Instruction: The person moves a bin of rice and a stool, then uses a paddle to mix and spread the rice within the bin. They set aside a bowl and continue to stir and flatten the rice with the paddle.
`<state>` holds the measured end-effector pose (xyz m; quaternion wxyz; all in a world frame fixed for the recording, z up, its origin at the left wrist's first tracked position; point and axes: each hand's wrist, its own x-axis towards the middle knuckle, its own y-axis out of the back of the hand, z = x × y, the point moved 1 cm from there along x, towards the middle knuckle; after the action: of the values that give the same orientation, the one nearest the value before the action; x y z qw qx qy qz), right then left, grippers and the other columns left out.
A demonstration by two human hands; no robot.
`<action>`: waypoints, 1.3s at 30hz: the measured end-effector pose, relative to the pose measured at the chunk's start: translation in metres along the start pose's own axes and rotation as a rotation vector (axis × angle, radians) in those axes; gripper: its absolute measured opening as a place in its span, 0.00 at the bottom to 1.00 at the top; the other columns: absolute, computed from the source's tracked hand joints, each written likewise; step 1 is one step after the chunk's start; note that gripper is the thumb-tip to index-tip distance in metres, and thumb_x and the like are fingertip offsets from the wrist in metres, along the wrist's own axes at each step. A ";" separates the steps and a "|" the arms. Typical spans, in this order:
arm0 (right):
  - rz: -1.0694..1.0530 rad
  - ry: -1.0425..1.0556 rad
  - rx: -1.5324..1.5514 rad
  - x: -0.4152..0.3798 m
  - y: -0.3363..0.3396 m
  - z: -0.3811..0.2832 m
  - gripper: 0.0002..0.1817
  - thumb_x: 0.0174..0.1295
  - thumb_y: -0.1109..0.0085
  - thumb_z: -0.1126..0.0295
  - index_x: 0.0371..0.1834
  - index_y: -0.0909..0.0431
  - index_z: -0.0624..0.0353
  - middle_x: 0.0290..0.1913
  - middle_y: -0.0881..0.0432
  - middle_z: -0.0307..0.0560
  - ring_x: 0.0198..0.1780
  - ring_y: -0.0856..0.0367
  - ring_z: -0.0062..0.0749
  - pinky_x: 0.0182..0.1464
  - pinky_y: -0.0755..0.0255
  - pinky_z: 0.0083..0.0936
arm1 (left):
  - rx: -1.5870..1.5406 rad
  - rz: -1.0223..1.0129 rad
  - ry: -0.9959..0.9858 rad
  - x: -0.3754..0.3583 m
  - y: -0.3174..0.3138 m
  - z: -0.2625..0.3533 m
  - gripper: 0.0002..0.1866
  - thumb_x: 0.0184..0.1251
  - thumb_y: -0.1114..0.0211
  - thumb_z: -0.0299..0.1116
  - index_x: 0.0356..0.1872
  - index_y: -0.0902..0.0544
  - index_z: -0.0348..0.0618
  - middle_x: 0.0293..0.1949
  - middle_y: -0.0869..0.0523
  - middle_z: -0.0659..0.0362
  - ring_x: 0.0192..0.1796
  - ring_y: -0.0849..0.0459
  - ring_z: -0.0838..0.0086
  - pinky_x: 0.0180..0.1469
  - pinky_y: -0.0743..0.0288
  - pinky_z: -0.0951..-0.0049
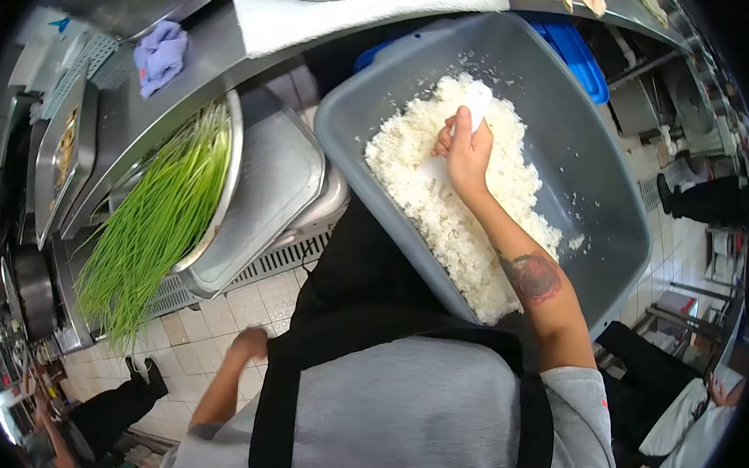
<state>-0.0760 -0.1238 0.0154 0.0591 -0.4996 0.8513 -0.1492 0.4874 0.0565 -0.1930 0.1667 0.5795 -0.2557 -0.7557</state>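
Note:
My right hand is closed around the white handle of a rice paddle. Its blade end reaches down to the rice under my hand. Loose white cooked rice lies heaped along the near and left side of a large grey plastic tub, with stray grains on the walls and bottom. Down by my left hip, beside the black apron, my left hand hangs with fingers curled in and nothing visible in it.
Left of the tub, long green chives fill a metal bowl near a metal tray lid. A purple cloth and white towel lie on the steel counter. Other people stand at lower left and right.

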 end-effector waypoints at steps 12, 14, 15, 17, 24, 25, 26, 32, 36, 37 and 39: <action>-0.005 0.016 -0.002 0.001 0.003 0.000 0.20 0.69 0.57 0.53 0.30 0.38 0.60 0.14 0.38 0.37 0.15 0.39 0.19 0.19 0.36 0.21 | 0.153 0.047 -0.226 -0.110 0.069 -0.078 0.13 0.58 0.46 0.35 0.35 0.18 0.37 0.32 0.15 0.47 0.39 0.17 0.56 0.42 0.25 0.61; -0.009 0.009 0.031 0.002 0.003 0.001 0.20 0.69 0.57 0.54 0.30 0.37 0.60 0.15 0.38 0.37 0.15 0.39 0.19 0.19 0.36 0.21 | 0.114 0.080 -0.316 -0.122 0.082 -0.111 0.14 0.59 0.47 0.36 0.35 0.18 0.36 0.32 0.16 0.47 0.39 0.17 0.56 0.42 0.25 0.61; 0.003 0.012 0.032 0.003 0.003 0.000 0.20 0.69 0.57 0.54 0.30 0.37 0.60 0.15 0.38 0.37 0.15 0.39 0.19 0.19 0.36 0.21 | 0.097 0.094 -0.358 -0.127 0.085 -0.124 0.14 0.60 0.47 0.36 0.35 0.18 0.36 0.32 0.16 0.47 0.39 0.17 0.56 0.42 0.25 0.61; -0.011 -0.012 0.050 0.003 0.002 -0.001 0.19 0.69 0.57 0.54 0.30 0.37 0.60 0.15 0.38 0.37 0.15 0.39 0.20 0.19 0.36 0.21 | 0.055 0.118 -0.436 -0.110 0.114 -0.014 0.14 0.60 0.47 0.37 0.35 0.19 0.35 0.32 0.16 0.47 0.39 0.17 0.56 0.42 0.26 0.60; 0.007 -0.068 0.042 0.006 0.001 -0.003 0.16 0.69 0.54 0.58 0.31 0.36 0.60 0.17 0.36 0.35 0.16 0.38 0.16 0.19 0.36 0.19 | 0.110 0.061 -0.481 -0.058 0.301 0.317 0.11 0.61 0.47 0.34 0.33 0.20 0.37 0.27 0.19 0.44 0.34 0.17 0.56 0.37 0.27 0.56; 0.031 -0.063 0.049 0.006 0.002 -0.004 0.16 0.69 0.54 0.58 0.31 0.36 0.60 0.17 0.36 0.35 0.16 0.38 0.16 0.19 0.36 0.19 | 0.032 0.196 -0.543 -0.068 0.323 0.332 0.10 0.62 0.47 0.33 0.31 0.21 0.36 0.25 0.20 0.44 0.32 0.18 0.56 0.36 0.28 0.56; 0.005 -0.071 0.074 0.005 0.003 -0.006 0.16 0.69 0.54 0.57 0.31 0.36 0.60 0.17 0.36 0.35 0.16 0.38 0.16 0.19 0.36 0.19 | -0.098 0.309 -0.550 -0.078 0.342 0.348 0.10 0.61 0.46 0.32 0.31 0.22 0.35 0.23 0.21 0.46 0.30 0.19 0.55 0.36 0.28 0.57; -0.078 0.096 0.102 0.008 0.003 -0.042 0.19 0.68 0.54 0.56 0.28 0.36 0.61 0.16 0.36 0.36 0.15 0.38 0.18 0.19 0.35 0.21 | 0.031 1.294 -0.663 -0.023 0.390 0.395 0.11 0.60 0.40 0.33 0.40 0.22 0.37 0.43 0.21 0.49 0.43 0.23 0.56 0.44 0.29 0.60; 0.017 0.253 0.143 0.034 0.001 -0.074 0.23 0.69 0.59 0.52 0.29 0.36 0.63 0.15 0.37 0.39 0.15 0.37 0.21 0.21 0.31 0.25 | 0.266 1.200 -0.453 0.032 0.408 0.411 0.20 0.61 0.40 0.42 0.45 0.25 0.35 0.45 0.20 0.44 0.48 0.22 0.52 0.48 0.27 0.58; 0.058 0.259 0.200 0.039 0.000 -0.074 0.22 0.69 0.59 0.53 0.30 0.37 0.63 0.15 0.37 0.40 0.14 0.37 0.21 0.20 0.31 0.26 | 0.268 1.200 -0.450 0.035 0.415 0.421 0.20 0.61 0.40 0.42 0.45 0.25 0.35 0.45 0.20 0.44 0.48 0.22 0.52 0.48 0.27 0.58; 0.101 0.265 0.255 0.046 0.001 -0.065 0.21 0.70 0.59 0.55 0.30 0.38 0.63 0.15 0.37 0.40 0.14 0.36 0.22 0.19 0.31 0.26 | 0.139 0.938 -0.216 0.043 0.423 0.438 0.25 0.63 0.43 0.50 0.45 0.27 0.34 0.41 0.18 0.41 0.47 0.20 0.50 0.48 0.26 0.56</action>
<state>-0.1155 -0.1509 0.0786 0.0168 -0.4206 0.8499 -0.3170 0.0357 -0.2262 0.1048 0.4228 0.3299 -0.5552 -0.6358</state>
